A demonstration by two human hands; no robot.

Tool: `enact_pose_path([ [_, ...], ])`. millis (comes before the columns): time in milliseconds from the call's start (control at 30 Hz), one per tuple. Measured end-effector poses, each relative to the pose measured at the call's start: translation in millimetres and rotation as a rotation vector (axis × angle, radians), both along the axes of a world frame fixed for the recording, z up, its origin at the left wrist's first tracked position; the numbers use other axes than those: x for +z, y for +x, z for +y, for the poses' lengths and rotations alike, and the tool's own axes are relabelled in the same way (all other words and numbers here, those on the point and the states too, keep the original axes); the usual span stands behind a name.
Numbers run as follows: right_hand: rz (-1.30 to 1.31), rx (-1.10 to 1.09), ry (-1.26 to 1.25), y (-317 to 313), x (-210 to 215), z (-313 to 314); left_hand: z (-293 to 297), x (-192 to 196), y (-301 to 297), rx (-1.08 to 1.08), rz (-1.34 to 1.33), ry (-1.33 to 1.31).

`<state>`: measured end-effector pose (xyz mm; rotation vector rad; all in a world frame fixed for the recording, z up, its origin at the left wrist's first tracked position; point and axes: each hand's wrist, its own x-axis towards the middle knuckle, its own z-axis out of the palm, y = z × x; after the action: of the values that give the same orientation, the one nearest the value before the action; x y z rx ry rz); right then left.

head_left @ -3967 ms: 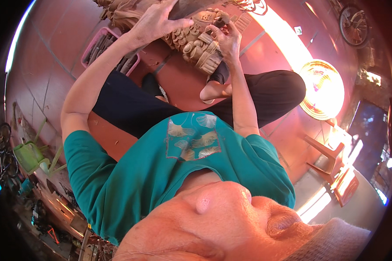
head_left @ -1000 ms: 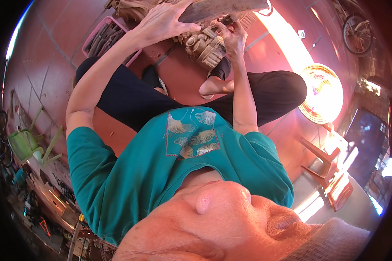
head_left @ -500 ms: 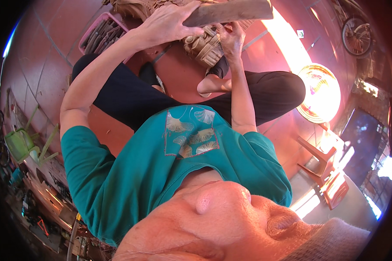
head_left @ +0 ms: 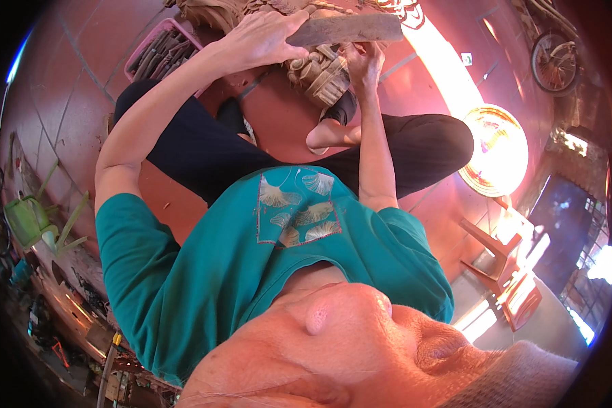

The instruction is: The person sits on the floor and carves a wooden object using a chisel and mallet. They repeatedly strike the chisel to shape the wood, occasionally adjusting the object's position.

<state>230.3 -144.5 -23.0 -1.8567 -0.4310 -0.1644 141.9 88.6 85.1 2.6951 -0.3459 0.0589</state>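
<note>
My left hand point(head_left: 268, 39) grips one end of a flat, brownish wooden bar point(head_left: 353, 28), which points to the right. Just below the bar's far part, my right hand point(head_left: 364, 68) is closed with bent fingers; whatever sits in them is hidden by the bar and the fingers. Beside the right hand, a carved wooden piece point(head_left: 323, 78) with scrolls and ridges rests between my legs. More carved wood point(head_left: 214, 12) extends behind it, partly covered by my left hand and the bar.
A pink basket point(head_left: 130, 66) filled with dark, slender tools stands on the tiled floor at the far left. To the right lies a round, sunlit woven tray point(head_left: 500, 153). A brown plastic chair point(head_left: 493, 262), a green chair point(head_left: 28, 221) and a bicycle wheel point(head_left: 555, 62) are farther out.
The wooden bar has shifted left and its right end has dropped slightly. My left hand moved a little left with it; the right hand stays almost in place.
</note>
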Motion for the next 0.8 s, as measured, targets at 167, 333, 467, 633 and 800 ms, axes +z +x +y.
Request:
enact_pose_path([
  [167,0.110,0.006,0.129,-3.5,14.1,-6.5,3.6,4.2,2.3,0.025,-0.004,-0.083],
  [333,0.127,0.030,0.213,3.9,-4.3,0.2,3.0,20.8,4.4,0.059,0.059,-0.110],
  [467,0.110,0.046,0.011,2.0,5.9,9.7,7.8,14.1,3.3,0.049,-0.044,-0.130],
  [633,0.055,0.036,-0.055,6.5,5.9,9.2,1.6,45.0,3.7,0.052,0.055,-0.205],
  [800,0.011,0.048,-0.057,7.8,6.6,11.1,-2.4,26.8,5.4,0.099,0.112,-0.237],
])
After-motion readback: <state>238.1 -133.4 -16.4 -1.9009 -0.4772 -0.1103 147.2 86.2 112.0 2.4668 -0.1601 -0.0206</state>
